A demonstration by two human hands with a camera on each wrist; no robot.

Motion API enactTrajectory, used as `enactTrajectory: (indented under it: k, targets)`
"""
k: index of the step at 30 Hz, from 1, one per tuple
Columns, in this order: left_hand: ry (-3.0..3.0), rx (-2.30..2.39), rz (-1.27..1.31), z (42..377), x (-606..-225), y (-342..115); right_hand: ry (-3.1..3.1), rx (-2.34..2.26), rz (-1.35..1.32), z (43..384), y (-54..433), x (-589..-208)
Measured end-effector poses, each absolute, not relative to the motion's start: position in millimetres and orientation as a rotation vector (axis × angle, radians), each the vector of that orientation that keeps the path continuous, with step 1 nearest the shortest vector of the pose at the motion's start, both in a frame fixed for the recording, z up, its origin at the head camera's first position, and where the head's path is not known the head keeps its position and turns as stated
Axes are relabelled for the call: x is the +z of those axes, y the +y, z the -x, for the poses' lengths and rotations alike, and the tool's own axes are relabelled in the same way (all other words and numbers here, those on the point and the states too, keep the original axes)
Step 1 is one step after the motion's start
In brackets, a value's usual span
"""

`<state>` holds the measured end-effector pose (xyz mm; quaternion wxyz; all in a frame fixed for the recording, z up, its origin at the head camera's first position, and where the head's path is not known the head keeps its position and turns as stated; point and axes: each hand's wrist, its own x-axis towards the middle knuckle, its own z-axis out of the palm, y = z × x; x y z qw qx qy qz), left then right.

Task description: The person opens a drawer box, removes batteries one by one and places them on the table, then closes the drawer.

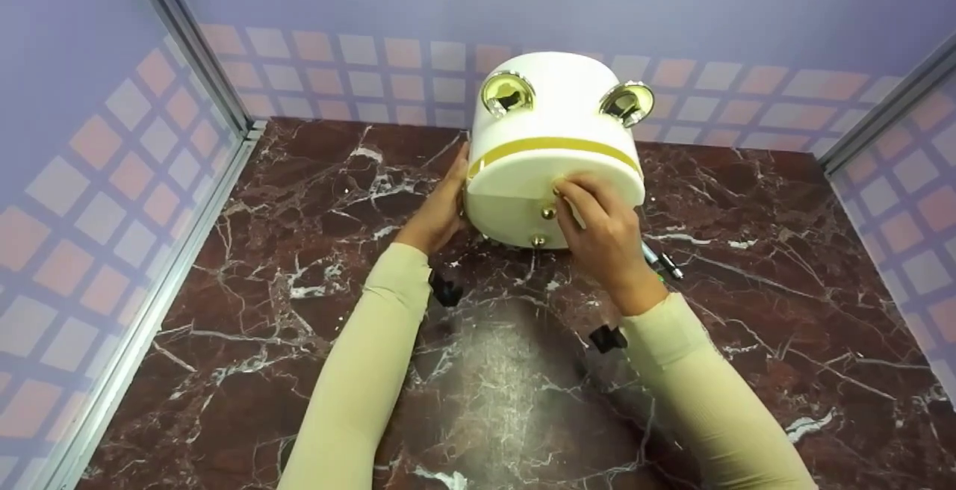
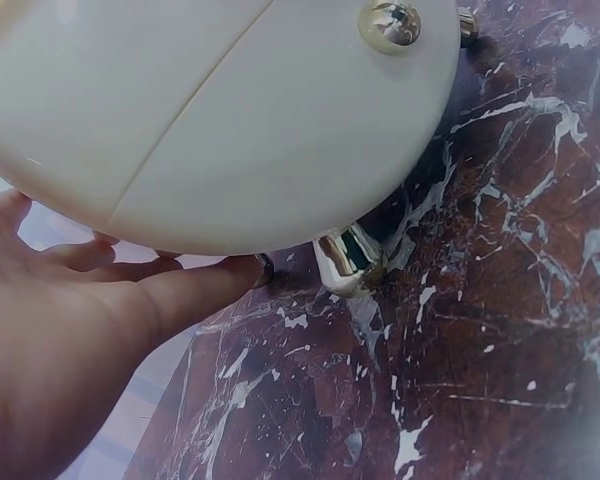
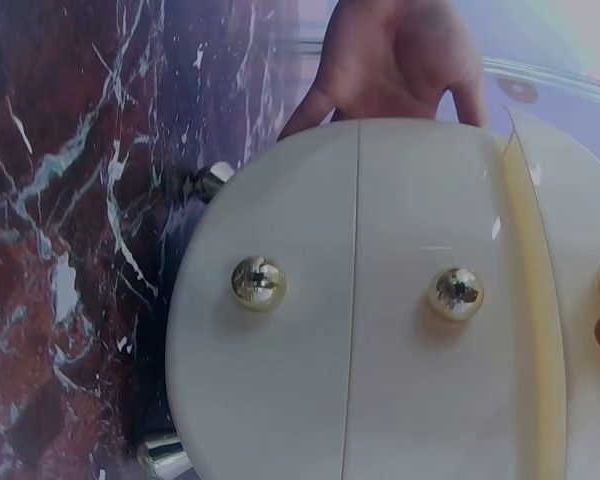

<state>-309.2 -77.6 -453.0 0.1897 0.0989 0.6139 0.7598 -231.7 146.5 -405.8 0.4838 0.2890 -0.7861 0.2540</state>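
Note:
A round-fronted white box [image 1: 556,105] with gold trim and two shiny gold ear-like rings stands upright on the marble surface. Three panels with gold knobs make up its front. My right hand [image 1: 605,232] pinches the top knob between thumb and fingers. In the right wrist view that top panel [image 3: 585,220] stands forward of the middle panel [image 3: 420,220], with a yellowish strip showing between them. The middle knob [image 3: 456,293] and lower knob [image 3: 259,284] are untouched. Flat along the box's left side lies my left hand [image 1: 441,214], its thumb by the front edge.
Just right of the box, partly behind my right wrist, lies a pen-like item [image 1: 663,260]. A patterned wall [image 1: 373,72] rises close behind the box. Short metallic feet [image 2: 348,262] hold the box off the dark red marble surface [image 1: 299,288].

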Motion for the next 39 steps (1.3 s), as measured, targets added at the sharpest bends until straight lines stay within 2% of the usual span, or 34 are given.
enactTrajectory:
  k: [14, 33, 39]
  targets:
    - [1.706, 2.144, -0.272, 310, -453, -77, -1.92, 0.613, -0.704, 250, 147, -404]
    - [1.769, 2.171, -0.266, 308, -451, -76, -1.917, 0.634, -0.719, 251, 148, -407]
    - [1.964, 2.128, -0.345, 307, -445, -72, -1.92, 0.636, -0.718, 251, 148, -407]
